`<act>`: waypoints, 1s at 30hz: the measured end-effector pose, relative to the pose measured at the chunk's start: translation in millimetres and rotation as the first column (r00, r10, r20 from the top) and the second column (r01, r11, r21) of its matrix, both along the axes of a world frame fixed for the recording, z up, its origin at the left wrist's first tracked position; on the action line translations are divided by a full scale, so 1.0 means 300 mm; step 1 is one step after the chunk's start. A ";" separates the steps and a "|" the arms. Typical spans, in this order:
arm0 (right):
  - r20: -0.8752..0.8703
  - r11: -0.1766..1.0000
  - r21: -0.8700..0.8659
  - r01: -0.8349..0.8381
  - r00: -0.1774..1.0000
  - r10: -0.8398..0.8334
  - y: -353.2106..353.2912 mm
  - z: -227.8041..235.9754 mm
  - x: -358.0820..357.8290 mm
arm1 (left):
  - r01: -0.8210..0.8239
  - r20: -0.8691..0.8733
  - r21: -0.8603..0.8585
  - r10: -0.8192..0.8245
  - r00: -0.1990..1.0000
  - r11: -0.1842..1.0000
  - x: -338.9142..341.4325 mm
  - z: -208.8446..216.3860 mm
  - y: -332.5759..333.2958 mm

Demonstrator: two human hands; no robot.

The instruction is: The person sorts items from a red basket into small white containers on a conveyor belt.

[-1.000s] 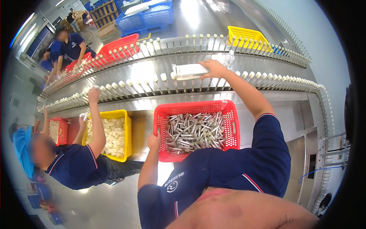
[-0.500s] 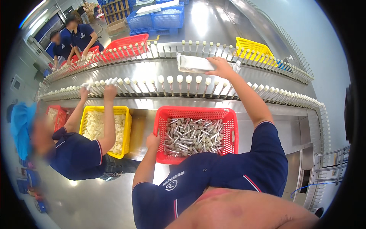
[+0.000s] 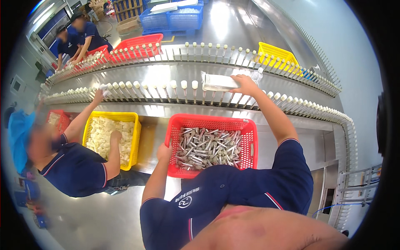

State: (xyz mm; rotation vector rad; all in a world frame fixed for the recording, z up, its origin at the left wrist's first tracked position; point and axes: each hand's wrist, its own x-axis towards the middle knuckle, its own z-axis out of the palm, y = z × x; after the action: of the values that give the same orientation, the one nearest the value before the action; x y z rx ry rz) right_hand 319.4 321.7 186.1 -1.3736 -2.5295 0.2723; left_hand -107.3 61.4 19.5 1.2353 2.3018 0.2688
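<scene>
My right hand (image 3: 245, 85) is closed on one end of a white, oblong packet (image 3: 218, 82) in clear plastic wrap. It is above the metal table, at the far side of the near row of upright white-capped rods (image 3: 183, 85). Right beside the hand is a clear bottle (image 3: 259, 74), partly hidden. My left hand (image 3: 164, 151) grips the left rim of a red perforated basket (image 3: 171, 132). Many short metal pieces with dull ends (image 3: 210, 143) fill that basket, which stands directly before me.
A co-worker in a blue cap (image 3: 23, 139) works on my left, one hand in a yellow basket (image 3: 135, 141) of white caps. Rods also run along a far row (image 3: 210, 46). Red baskets (image 3: 139, 38), a yellow basket (image 3: 277, 51) and two more people stand beyond it.
My right hand has brought the white packet nearer, from the far row toward the near row. My left hand stays on the basket rim. The co-worker's one hand has dropped into the yellow basket.
</scene>
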 end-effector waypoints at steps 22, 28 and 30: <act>0.060 1.000 0.021 0.002 0.998 -0.003 -0.010 -0.006 -0.158 | 0.017 -0.044 -0.011 -0.017 0.999 1.000 0.012 0.005 -0.009; 0.181 0.995 0.019 0.101 0.978 -0.103 -0.067 0.024 -0.076 | 0.029 0.013 0.014 -0.029 0.999 0.999 0.006 -0.013 -0.004; 0.202 0.989 -0.005 0.146 0.969 -0.142 -0.063 0.027 -0.046 | 0.020 -0.003 -0.008 -0.020 1.000 1.000 0.008 -0.007 0.000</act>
State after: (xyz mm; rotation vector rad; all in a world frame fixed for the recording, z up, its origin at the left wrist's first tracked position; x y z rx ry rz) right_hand 305.5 302.8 194.3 -1.6609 -2.5726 0.1376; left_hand -104.8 61.5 17.2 1.2550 2.2892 0.2502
